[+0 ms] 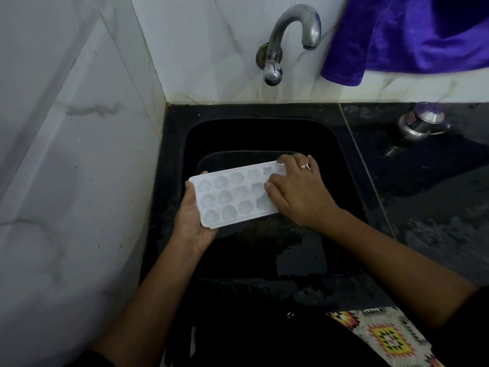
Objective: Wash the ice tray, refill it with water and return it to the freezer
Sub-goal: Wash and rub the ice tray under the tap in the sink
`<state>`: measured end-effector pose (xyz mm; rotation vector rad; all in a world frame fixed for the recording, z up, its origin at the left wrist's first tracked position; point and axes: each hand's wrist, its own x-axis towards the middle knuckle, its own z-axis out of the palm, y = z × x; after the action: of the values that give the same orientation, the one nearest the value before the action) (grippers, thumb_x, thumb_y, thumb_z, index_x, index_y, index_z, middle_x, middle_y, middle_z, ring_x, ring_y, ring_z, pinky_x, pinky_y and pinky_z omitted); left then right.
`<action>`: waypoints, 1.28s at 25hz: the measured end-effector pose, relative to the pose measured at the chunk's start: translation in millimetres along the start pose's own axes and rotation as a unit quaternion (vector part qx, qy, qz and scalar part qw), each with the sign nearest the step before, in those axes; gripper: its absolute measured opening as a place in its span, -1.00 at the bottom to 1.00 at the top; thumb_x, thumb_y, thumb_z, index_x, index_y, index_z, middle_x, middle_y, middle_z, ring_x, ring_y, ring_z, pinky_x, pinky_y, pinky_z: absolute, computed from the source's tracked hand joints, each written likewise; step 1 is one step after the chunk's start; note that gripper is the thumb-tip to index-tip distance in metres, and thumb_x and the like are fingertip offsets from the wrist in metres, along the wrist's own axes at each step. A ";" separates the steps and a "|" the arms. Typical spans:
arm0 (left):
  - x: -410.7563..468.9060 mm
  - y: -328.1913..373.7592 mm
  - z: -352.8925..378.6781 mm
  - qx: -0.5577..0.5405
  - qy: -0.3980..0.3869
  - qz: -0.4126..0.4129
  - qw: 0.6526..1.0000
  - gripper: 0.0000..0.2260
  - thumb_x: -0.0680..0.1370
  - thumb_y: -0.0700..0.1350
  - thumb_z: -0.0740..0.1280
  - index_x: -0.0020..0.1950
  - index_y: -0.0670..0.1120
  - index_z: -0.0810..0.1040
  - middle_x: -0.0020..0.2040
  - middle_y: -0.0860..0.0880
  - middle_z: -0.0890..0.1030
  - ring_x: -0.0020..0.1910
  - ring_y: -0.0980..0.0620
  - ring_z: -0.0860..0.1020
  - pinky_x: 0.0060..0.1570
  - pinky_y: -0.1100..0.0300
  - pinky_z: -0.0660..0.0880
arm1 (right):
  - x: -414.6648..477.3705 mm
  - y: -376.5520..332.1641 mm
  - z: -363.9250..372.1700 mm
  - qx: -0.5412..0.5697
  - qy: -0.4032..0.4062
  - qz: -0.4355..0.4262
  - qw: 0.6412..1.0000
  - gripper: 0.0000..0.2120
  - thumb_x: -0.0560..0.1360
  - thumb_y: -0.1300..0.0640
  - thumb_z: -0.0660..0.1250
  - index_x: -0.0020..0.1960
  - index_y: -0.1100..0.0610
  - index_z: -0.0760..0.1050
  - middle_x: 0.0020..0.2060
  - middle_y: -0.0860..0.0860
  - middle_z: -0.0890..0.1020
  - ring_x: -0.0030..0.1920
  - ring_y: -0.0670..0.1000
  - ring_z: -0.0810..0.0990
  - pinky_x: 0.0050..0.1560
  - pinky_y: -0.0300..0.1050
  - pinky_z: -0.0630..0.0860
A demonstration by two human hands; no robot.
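A white plastic ice tray (230,197) with several rounded cells is held over the black sink (344,165), cells facing up and tilted slightly. My left hand (189,218) grips its near left end from below, thumb on the rim. My right hand (296,189), with a ring on one finger, lies on the tray's right end, fingers pressed over the cells there. The metal tap (288,41) on the back wall is above and beyond the tray; no water runs from it.
White marble tiles form the left wall and the back wall. A purple cloth (407,38) hangs at the top right. A steel lidded vessel (420,123) stands on the black counter (436,181) to the sink's right. A patterned cloth (383,337) is at the bottom right.
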<state>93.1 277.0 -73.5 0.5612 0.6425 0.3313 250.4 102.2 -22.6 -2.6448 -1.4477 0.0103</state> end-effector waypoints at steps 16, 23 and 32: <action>0.6 6.3 -2.8 -0.006 0.006 0.008 1.000 -0.40 0.64 0.23 0.29 0.55 -0.13 0.46 0.45 -0.24 0.57 0.42 -0.28 0.55 0.42 -0.28 0.47 | -7.0 4.6 -4.6 0.099 -0.095 0.019 0.990 -0.35 0.58 -0.40 -0.11 0.39 -0.15 0.54 0.63 0.11 0.15 0.62 0.23 0.02 0.57 0.37 0.04; 2.0 1.1 -1.8 -0.010 0.008 -0.003 1.000 -0.42 0.72 0.26 0.16 0.58 -0.12 0.43 0.47 -0.24 0.55 0.44 -0.28 0.53 0.45 -0.29 0.43 | -11.5 4.3 3.4 0.012 -0.068 -0.010 0.998 -0.36 0.62 -0.36 -0.11 0.40 -0.08 0.52 0.63 0.16 0.18 0.62 0.28 0.07 0.54 0.42 0.09; 2.5 10.2 -2.6 -0.017 0.019 0.031 0.999 -0.54 0.72 0.22 0.15 0.40 -0.07 0.57 0.41 -0.17 0.62 0.36 -0.22 0.61 0.16 -0.16 0.65 | -32.2 36.0 8.7 0.123 0.010 0.019 0.992 -0.51 0.69 -0.27 0.03 0.54 -0.13 0.39 0.64 0.12 0.14 0.63 0.20 0.11 0.51 0.34 0.25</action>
<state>92.1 287.2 -70.4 0.5448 0.6563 0.4107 262.6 56.9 -37.0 -2.4658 -1.2967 0.1549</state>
